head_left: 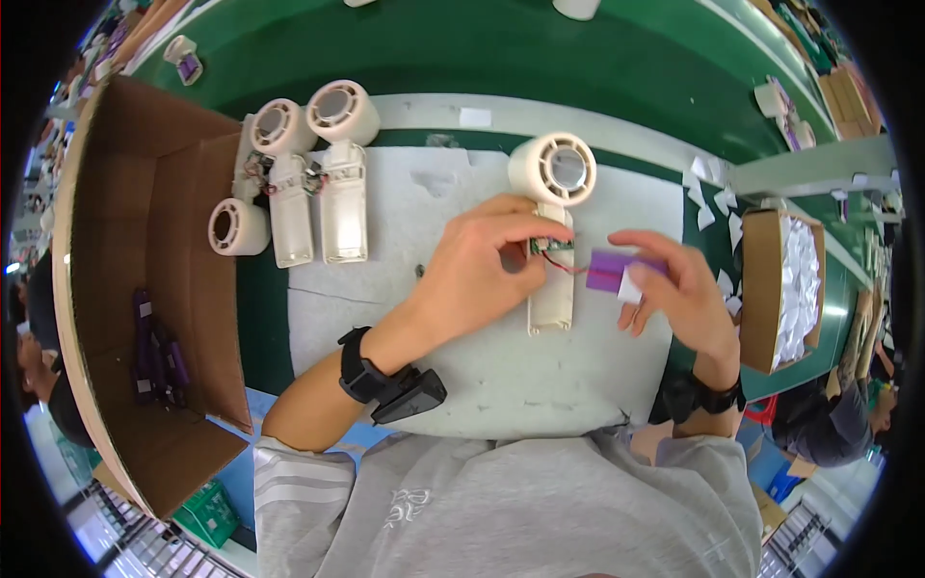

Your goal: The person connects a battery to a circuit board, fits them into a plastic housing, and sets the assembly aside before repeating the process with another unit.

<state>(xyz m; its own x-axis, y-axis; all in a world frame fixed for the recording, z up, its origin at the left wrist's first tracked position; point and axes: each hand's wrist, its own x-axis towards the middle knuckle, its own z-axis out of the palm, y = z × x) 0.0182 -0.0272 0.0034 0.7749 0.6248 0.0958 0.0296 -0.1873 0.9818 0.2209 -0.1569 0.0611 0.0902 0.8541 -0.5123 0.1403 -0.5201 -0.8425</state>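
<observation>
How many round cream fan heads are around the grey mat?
4 fan heads: one beyond the left hand, two side by side upper left, one below those, beside the cardboard box. Others may be hidden.

a head-worn fisheye looks down from close above the tabletop [264,328], its bent rim hard to read for certain

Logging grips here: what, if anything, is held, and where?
Right hand: purple battery pack, by its right end. Left hand: green circuit board, seemingly by its left end.

cream handheld fan [559,216] — lying, head far | green board [552,246] over its handle [550,310] | purple battery [605,273] — right, red-wired
</observation>
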